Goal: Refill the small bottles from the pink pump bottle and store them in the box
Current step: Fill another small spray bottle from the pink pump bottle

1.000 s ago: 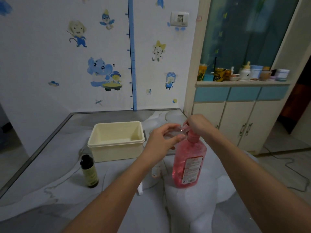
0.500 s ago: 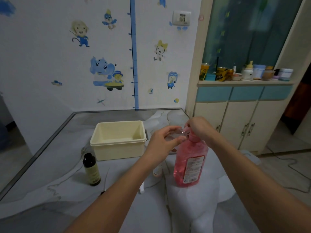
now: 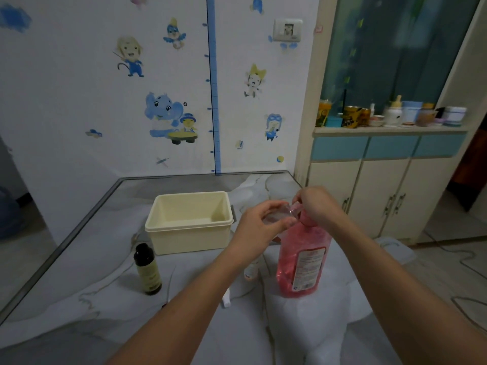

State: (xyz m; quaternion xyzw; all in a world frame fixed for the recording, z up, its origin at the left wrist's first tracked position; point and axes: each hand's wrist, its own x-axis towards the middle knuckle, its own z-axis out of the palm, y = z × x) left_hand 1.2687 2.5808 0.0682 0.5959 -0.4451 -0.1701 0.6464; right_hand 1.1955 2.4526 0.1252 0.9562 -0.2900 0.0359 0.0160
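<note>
The pink pump bottle (image 3: 303, 259) stands upright on the table, right of centre. My right hand (image 3: 320, 204) covers its pump head, fingers curled over it. My left hand (image 3: 259, 222) holds a small clear bottle (image 3: 276, 216) with its mouth at the pump spout. A cream plastic box (image 3: 189, 225) sits open and empty to the left. A dark bottle with a black cap (image 3: 147, 270) stands in front of the box. Another small bottle (image 3: 251, 270) shows partly behind my left forearm.
A small white object (image 3: 226, 299) lies on the table beside my left forearm. The table's metal edge (image 3: 66, 246) runs along the left. A cabinet (image 3: 382, 185) with jars and cups on its shelf stands at the right, and a cable lies on the floor.
The hands and bottles keep their places; only the camera has shifted slightly. My right hand stays on the pump and my left still holds the small bottle at the spout.
</note>
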